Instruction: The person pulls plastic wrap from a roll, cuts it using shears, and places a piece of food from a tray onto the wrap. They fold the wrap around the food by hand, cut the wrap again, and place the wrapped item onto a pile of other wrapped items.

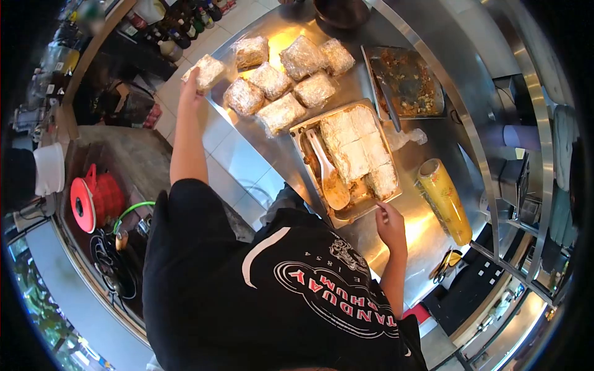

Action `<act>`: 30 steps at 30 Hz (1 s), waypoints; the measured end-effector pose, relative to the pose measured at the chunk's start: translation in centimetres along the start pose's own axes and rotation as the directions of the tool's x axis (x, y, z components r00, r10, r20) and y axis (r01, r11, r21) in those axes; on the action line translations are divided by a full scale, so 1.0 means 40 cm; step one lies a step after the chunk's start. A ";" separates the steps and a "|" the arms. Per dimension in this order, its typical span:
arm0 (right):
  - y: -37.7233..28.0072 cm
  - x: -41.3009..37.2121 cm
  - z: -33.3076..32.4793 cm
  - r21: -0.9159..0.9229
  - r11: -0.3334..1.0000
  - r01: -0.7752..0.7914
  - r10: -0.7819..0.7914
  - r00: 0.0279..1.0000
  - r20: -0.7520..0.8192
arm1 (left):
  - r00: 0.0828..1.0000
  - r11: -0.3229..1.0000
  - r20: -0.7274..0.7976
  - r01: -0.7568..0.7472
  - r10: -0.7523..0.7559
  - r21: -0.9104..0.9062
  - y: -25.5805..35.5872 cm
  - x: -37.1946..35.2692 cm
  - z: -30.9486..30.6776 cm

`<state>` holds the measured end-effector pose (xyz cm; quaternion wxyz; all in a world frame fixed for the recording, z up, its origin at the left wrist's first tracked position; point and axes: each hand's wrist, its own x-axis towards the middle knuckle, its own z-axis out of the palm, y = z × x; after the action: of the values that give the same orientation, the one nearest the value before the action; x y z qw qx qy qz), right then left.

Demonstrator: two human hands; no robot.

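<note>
My left hand grips a block of food wrapped in cling film, out at the left edge of the steel table. Several more film-wrapped blocks sit close together to its right. My right hand has its fingers closed at the near right corner of a metal tray. Inside the tray, pale-topped layered food cut into squares fills the far and right parts. A white serving spatula, smeared with orange sauce, lies along the tray's left side.
Behind the tray, a second metal tray holds food scraps, with a dark-handled utensil across its edge. A yellow cling film roll lies at right, near scissors. A dark bowl stands at the far edge. A red pot is at left.
</note>
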<state>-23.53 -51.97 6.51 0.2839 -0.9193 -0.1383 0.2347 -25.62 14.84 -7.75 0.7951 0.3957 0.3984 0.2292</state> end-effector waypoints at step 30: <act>-0.069 -0.122 -0.158 0.046 0.999 -0.009 0.016 0.989 -0.147 | 0.836 0.378 0.047 -0.296 0.547 0.877 0.038 0.132 0.204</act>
<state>-24.81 -54.55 14.45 0.3124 -0.9285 -0.1059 0.1707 -16.01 15.67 -5.88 0.3473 0.7915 0.4391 0.2451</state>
